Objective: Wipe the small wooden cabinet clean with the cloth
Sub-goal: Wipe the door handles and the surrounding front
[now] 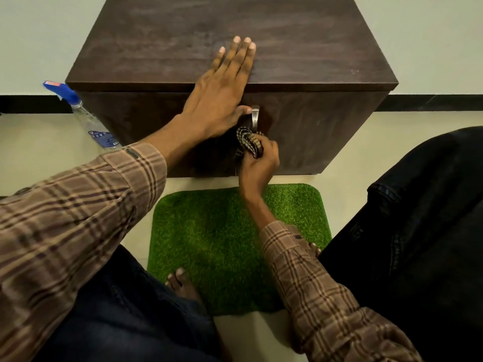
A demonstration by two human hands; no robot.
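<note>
Against the wall stands the wooden cabinet, with the green mat in front of it. My left hand lies flat and open on its top, thumb beside the front handle. Left of the cabinet stands a spray bottle. My right hand is closed around the checked cloth, pressed just below the handle.

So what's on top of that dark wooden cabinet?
Only the left hand, lying flat on the cabinet top, its thumb hooked over the front edge by the metal handle. The rest of the top is bare. The patch under the palm is covered.
</note>
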